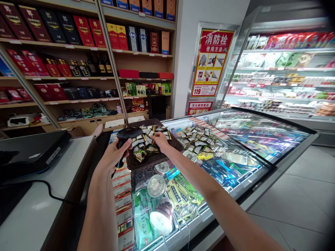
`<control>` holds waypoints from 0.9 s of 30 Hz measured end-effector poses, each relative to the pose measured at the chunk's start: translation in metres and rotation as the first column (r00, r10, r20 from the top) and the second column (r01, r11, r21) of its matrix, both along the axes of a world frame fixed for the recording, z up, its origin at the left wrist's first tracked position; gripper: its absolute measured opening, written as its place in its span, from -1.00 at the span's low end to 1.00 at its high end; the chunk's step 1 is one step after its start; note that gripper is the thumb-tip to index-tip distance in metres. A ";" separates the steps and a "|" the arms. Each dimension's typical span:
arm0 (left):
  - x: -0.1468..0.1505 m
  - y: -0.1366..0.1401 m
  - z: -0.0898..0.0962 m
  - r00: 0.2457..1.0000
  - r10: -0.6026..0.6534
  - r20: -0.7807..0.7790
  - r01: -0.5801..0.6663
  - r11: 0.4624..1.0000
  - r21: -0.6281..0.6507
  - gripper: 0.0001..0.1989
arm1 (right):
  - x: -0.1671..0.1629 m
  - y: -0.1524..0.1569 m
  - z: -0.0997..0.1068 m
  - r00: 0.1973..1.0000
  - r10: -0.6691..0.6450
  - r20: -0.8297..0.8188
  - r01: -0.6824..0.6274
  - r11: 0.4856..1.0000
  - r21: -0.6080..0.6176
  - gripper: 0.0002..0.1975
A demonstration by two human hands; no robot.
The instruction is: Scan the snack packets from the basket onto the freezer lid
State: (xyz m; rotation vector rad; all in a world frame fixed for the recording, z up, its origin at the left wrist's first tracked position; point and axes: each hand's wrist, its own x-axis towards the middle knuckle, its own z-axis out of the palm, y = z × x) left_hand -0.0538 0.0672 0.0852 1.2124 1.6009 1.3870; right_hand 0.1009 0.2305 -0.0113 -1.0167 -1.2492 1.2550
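Note:
My left hand (117,154) is wrapped around the handle of a black handheld barcode scanner (130,132), its head pointing toward the basket. A dark brown woven basket (146,164) rests on the glass top of the chest freezer, with small black-and-gold packets (150,149) heaped in it. Over the basket, my right hand (161,140) has its fingers closed on one of these packets. The fingertips partly cover the packet. More packets (200,137) of similar look lie in a pile to the right of the basket.
The chest freezer (264,181) holds ice-cream tubs (156,185) and wrapped bars under glass. A white counter (65,167) with a black device (34,150) and cable stands left. Shelves (146,62) with boxes stand behind; a lit refrigerated display (282,69) is at right.

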 end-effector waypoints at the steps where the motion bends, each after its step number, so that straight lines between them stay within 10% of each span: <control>1: 0.001 0.001 0.000 1.000 -0.008 0.005 0.008 1.000 -0.003 -0.30 | 0.013 -0.003 0.001 0.999 -0.028 -0.024 0.027 1.000 -0.007 -0.65; 9: 0.008 0.009 -0.007 0.998 -0.070 0.006 0.070 0.997 -0.035 -0.36 | 0.085 -0.007 0.003 0.971 -0.108 -0.215 0.115 0.993 0.022 -0.69; 27: 0.044 0.027 -0.022 1.000 -0.009 -0.015 0.009 0.999 0.035 -0.42 | 0.064 -0.049 0.028 0.952 0.156 -0.263 -0.159 0.987 0.013 -0.65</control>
